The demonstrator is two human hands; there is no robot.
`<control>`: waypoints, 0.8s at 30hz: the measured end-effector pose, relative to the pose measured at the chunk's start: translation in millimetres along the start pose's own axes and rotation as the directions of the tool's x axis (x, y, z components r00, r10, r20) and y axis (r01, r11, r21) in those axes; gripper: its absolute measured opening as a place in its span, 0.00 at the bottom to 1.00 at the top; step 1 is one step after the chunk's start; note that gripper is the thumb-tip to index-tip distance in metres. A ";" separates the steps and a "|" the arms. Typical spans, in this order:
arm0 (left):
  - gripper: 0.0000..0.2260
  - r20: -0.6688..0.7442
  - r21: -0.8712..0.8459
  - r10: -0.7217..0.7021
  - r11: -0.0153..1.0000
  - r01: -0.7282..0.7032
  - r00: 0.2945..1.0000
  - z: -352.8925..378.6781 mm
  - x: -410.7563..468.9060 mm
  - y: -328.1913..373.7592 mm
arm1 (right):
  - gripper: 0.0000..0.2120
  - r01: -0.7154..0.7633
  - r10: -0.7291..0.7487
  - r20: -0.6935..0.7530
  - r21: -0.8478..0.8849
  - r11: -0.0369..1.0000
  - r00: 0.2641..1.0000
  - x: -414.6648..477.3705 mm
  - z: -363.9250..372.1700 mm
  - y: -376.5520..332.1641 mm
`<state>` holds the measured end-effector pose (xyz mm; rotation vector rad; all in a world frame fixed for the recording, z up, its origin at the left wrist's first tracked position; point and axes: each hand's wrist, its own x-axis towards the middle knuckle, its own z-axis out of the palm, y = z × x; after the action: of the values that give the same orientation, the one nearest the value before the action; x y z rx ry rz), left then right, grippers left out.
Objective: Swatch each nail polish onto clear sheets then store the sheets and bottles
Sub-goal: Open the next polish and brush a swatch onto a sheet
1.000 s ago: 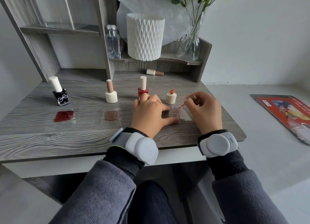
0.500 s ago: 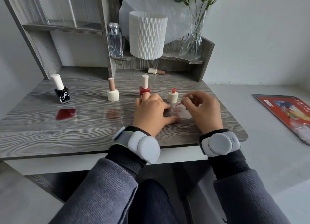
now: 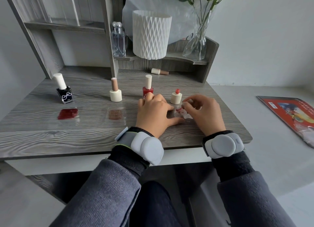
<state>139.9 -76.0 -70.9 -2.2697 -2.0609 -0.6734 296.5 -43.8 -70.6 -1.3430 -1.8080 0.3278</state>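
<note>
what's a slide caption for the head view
Right hand draws a polish brush over a clear sheet pressed flat by left hand.

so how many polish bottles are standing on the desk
4, in a row: black bottle far left, cream bottle next, red bottle partly behind the left hand, open bottle beside the right hand, which pinches the brush. None looks hidden.
</note>
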 end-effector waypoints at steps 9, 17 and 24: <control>0.27 0.003 -0.010 0.005 1.000 -0.005 1.000 0.0 0.0 -0.1 | 0.03 0.016 -0.012 -0.061 0.069 0.998 0.998 0.8 -1.8 -1.4; 0.27 0.007 -0.015 0.005 1.000 -0.005 1.000 -0.8 -1.1 0.2 | 0.03 -0.053 0.051 -0.112 -0.009 0.999 0.992 2.3 -1.1 5.0; 0.27 0.016 -0.009 0.003 1.000 -0.002 1.000 -0.7 -0.5 0.2 | 0.03 -0.001 0.007 -0.087 0.071 0.998 0.996 2.5 -0.5 1.2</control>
<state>139.9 -76.7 -70.4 -2.2895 -2.0657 -0.6685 297.5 -41.3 -69.9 -1.2924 -1.7064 0.3268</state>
